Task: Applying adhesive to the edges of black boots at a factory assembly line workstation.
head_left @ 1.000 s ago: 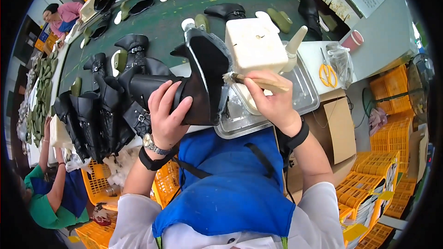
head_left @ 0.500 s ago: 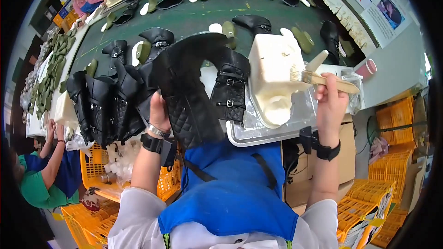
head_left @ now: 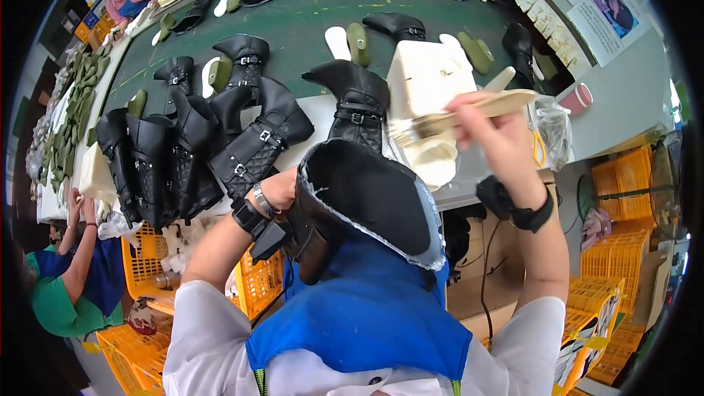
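My left hand (head_left: 279, 191) is closed on a black boot upper (head_left: 359, 187) held before my apron. Its open edge faces up, showing a dark lining and a pale, whitish rim. The fingers on the boot's far side are partly hidden. In my right hand (head_left: 502, 143) is a flat brush (head_left: 506, 105) with a wooden handle. Its bristles (head_left: 412, 130) point left, over the front of a cream-coloured container (head_left: 429, 77) and apart from the boot upper. Another buckled black boot upper (head_left: 359, 99) stands just beyond the held one.
Several quilted black boot uppers (head_left: 158, 165) stand at the left. Behind runs a green conveyor belt (head_left: 308, 29) bearing boots, olive shoe lasts (head_left: 358, 44) and white insoles (head_left: 337, 42). A pink cup (head_left: 577, 98) lies at right. Orange crates (head_left: 620, 249) flank me; two people work at left.
The boot upper has been turned so its open edge faces up, and brought down nearer me. My right hand has moved the brush left, from the container's side across its front.
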Demonstrator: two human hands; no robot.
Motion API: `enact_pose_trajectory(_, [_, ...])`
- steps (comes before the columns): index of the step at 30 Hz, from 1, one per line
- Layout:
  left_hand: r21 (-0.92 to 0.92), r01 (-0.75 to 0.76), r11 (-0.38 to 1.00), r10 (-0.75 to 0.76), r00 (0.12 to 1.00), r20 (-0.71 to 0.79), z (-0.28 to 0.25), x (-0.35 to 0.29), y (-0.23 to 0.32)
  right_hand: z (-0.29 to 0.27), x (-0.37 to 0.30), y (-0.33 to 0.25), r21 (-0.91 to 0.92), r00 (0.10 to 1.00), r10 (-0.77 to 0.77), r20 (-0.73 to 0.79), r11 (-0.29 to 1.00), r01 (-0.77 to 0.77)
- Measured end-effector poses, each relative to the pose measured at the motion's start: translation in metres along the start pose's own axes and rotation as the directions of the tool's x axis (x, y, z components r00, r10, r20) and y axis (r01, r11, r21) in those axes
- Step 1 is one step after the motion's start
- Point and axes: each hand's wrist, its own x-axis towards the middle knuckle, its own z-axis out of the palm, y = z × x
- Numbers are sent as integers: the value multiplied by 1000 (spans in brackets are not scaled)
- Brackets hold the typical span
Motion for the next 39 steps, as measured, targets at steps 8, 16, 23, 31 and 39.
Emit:
enact_pose_trajectory(8, [-34,123,992,-124,991,-44,21,7,11,41,7,15,-224,940,-251,231,926,303])
enact_pose_trajectory(16, [38,109,993,-108,994,-9,15,-5,17,27,-6,13,-362,975,-68,214,921,144])
enact_pose_trajectory(23, [-70,192,979,-195,980,-41,6,-6,1,15,-8,12,-366,963,81,257,930,19])
enact_pose_trajectory(31, [-114,124,986,-134,988,-82,10,-6,-5,22,0,6,-392,966,87,242,920,15])
enact_pose_trajectory(39, [-12,139,990,-138,989,62,10,1,-4,33,-6,24,-110,983,19,184,994,2])
